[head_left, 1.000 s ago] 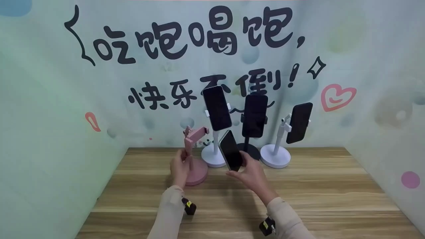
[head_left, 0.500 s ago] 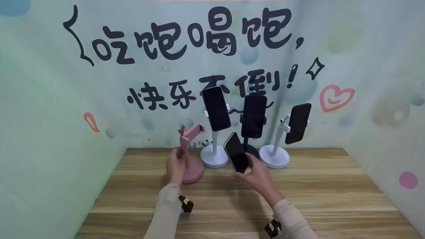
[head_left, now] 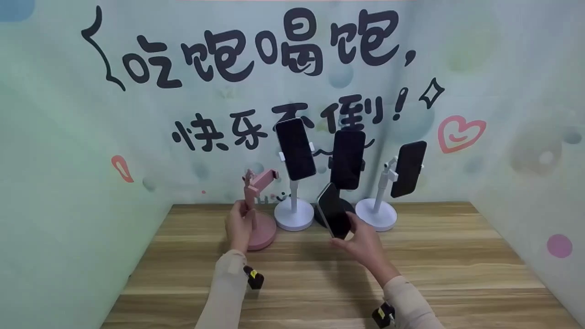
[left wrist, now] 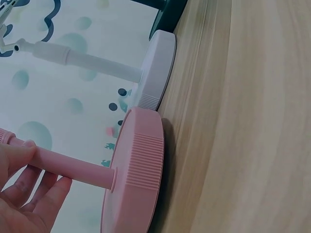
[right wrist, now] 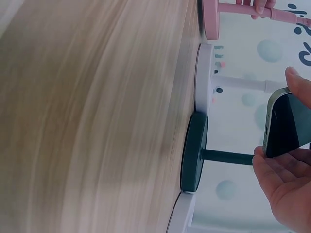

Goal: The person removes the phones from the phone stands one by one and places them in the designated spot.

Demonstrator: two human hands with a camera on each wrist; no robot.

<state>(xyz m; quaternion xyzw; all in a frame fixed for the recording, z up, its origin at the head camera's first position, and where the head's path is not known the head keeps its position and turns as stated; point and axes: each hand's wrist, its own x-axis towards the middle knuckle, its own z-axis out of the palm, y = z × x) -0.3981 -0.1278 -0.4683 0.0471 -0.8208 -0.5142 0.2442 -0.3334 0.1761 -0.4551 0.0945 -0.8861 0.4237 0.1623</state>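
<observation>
My left hand (head_left: 238, 227) grips the pole of a pink phone stand (head_left: 265, 235), thumb on one side and fingers on the other, as the left wrist view shows. The stand's pink clamp (head_left: 263, 180) at the top holds no phone. Its round base (left wrist: 146, 165) has a dark shadow along its lower edge. My right hand (head_left: 365, 242) holds a smartphone (head_left: 334, 211) by its edges, tilted, dark screen showing, above the table. In the right wrist view, the thumb lies on one edge of the phone (right wrist: 284, 126) and fingers on the other.
Behind stand a white phone stand (head_left: 295, 217), a black one (head_left: 323, 218) and another white one (head_left: 377, 215), each holding a dark-screened phone. A printed cloth backdrop (head_left: 219, 100) rises at the back of the wooden table (head_left: 297, 283).
The pink stand has shifted left and slightly back with my left hand. My right hand has carried the phone to the right, so it now overlaps the black stand's base.
</observation>
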